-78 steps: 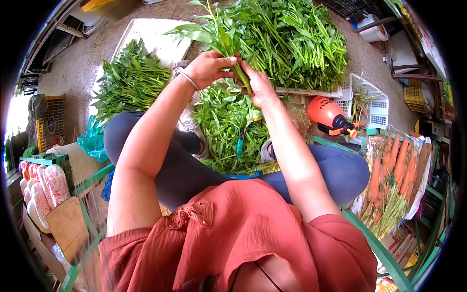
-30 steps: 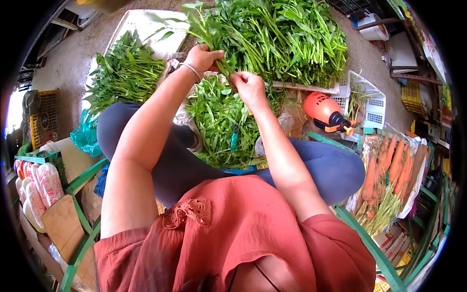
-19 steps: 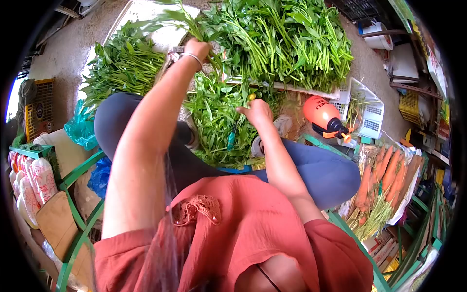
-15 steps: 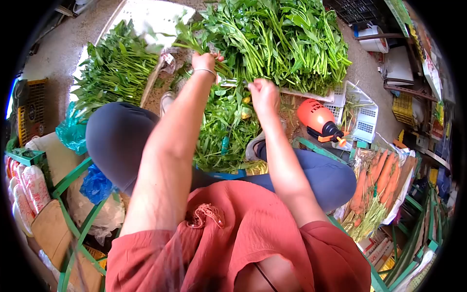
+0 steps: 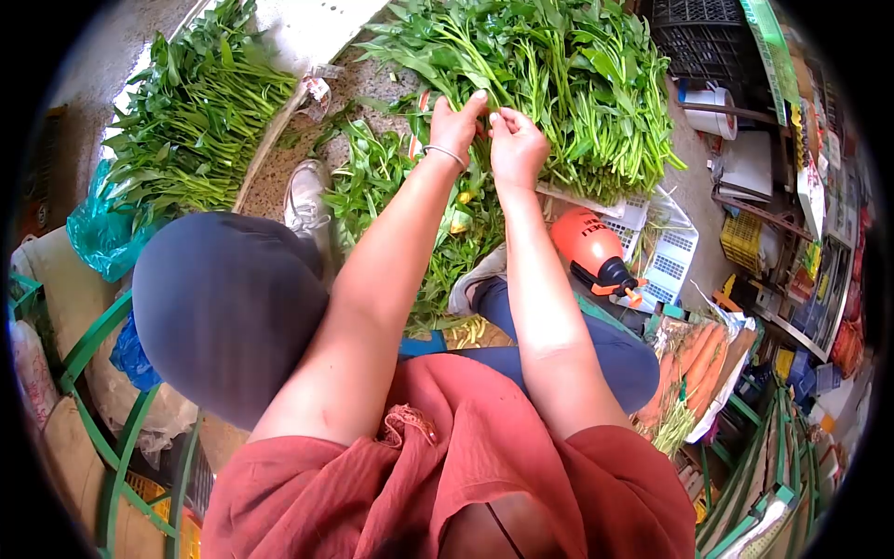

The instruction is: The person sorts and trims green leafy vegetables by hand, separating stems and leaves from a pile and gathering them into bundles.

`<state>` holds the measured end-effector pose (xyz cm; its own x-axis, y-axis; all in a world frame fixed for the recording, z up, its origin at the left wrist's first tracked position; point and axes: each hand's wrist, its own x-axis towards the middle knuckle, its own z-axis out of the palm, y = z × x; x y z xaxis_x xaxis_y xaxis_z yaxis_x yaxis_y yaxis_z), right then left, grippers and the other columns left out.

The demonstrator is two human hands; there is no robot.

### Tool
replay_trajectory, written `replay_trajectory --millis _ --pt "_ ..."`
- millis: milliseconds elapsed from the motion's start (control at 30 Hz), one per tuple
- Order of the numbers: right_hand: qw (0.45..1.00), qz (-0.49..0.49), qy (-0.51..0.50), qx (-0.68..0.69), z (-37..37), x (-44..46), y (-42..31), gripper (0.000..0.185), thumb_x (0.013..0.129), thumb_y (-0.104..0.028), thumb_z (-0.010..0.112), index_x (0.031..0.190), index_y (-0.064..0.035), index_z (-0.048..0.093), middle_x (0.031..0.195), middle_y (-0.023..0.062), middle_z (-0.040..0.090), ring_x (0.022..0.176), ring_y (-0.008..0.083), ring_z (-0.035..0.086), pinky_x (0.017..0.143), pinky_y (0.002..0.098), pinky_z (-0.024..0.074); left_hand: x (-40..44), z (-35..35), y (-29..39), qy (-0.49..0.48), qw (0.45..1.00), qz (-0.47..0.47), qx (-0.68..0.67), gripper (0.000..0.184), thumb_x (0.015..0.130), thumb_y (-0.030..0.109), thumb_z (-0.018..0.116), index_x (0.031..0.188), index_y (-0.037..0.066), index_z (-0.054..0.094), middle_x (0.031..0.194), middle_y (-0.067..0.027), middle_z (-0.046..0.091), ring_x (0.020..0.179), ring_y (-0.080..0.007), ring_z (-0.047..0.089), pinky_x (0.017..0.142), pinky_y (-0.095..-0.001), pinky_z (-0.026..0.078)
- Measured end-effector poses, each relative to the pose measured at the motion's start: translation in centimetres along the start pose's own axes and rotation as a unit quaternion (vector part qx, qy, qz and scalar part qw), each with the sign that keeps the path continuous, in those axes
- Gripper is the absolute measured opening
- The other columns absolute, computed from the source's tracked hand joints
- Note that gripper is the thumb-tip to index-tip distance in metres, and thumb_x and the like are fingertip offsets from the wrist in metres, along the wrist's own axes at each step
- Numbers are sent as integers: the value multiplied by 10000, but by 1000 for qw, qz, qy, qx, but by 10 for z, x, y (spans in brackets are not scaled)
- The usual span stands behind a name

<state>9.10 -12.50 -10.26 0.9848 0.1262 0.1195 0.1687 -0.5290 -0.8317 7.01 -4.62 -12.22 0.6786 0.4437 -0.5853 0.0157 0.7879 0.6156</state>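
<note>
My left hand (image 5: 456, 129), with a band at its wrist, is closed on green stems at the near left edge of the large leafy pile (image 5: 559, 65). Just right of it, my right hand (image 5: 518, 149) is closed in a pinch; what lies between its fingertips is too small to make out. Below both hands, loose leafy greens (image 5: 372, 172) lie on the floor between my shoes, with small yellow bits among them. A second stack of leafy stems (image 5: 200, 121) lies at the upper left.
An orange spray bottle (image 5: 589, 244) stands right of my right forearm, against a white basket (image 5: 672, 244). Carrots (image 5: 700, 359) lie further right. A white tray (image 5: 321, 23) is at the top, a teal bag (image 5: 98, 228) at the left. Green metal bars (image 5: 98, 345) run beside my legs.
My left hand has moved right, away from the white tray, to the large pile's near edge beside my right hand. The bunch it held is no longer over the tray. The view has shifted right.
</note>
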Motion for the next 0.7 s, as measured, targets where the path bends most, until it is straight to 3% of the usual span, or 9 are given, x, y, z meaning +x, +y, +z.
replay_trajectory --millis 100,200,267,333,367,400,533,567,700 --pt "999 8 -12 -48 -4 -7 -11 104 723 -100 629 801 -31 625 696 104 642 577 171 610 560 276 469 -1 -1 -11 17 998 62 6 221 729 39 639 878 51 476 682 -47 559 517 -119 492 431 -245 396" --pt "997 27 -56 -50 -12 -16 -19 63 700 -72 642 743 -29 627 667 102 638 567 165 607 553 284 473 6 -10 -13 -49 998 33 8 217 709 -3 634 857 57 487 672 -39 564 503 -110 493 409 -239 384" --pt "990 15 -81 -114 -28 -33 -20 42 670 -29 658 693 -17 625 662 72 636 566 115 575 562 227 460 6 -13 -9 -14 998 28 -49 226 712 28 660 839 78 480 701 -33 593 486 -98 476 385 -226 356" --pt "953 66 -200 -218 -46 -49 0 28 653 -9 650 666 -20 629 642 76 629 536 120 566 535 227 448 6 -18 1 -14 1000 2 -7 241 720 26 646 869 93 469 683 -2 553 523 -102 492 378 -239 362" --pt "879 244 -347 -220 -54 -52 13 87 651 1 640 737 -7 639 628 79 622 505 122 557 506 238 439 3 -20 4 -15 999 0 36 214 746 64 629 889 89 471 720 -6 573 580 -111 519 418 -249 390" --pt "841 336 -365 -217 -64 -57 -28 206 655 14 628 861 28 619 638 90 621 480 121 546 484 253 436 3 -23 3 -15 999 -2 37 214 746 64 629 889 89 471 720 -6 573 580 -111 519 418 -249 390" --pt "957 4 -140 -252 -57 -31 -28 375 699 -186 665 1051 -93 578 691 86 609 594 188 582 592 294 466 6 -32 -8 -53 995 -72 -34 161 805 110 570 907 66 454 812 -64 588 690 -180 582 491 -296 425" --pt "961 -29 -133 -240 -50 -17 -29 311 735 -198 626 1024 -91 583 850 132 598 807 280 589 719 359 459 8 -34 -8 -71 994 -75 -42 150 817 120 554 910 63 451 799 -64 583 665 -179 578 481 -294 418" --pt "923 -81 -122 -356 -21 7 -23 227 719 -185 630 932 -109 606 825 116 586 761 278 583 670 383 459 4 -39 0 -60 994 -84 -30 146 841 181 526 911 74 453 763 -54 571 609 -165 557 460 -283 396"
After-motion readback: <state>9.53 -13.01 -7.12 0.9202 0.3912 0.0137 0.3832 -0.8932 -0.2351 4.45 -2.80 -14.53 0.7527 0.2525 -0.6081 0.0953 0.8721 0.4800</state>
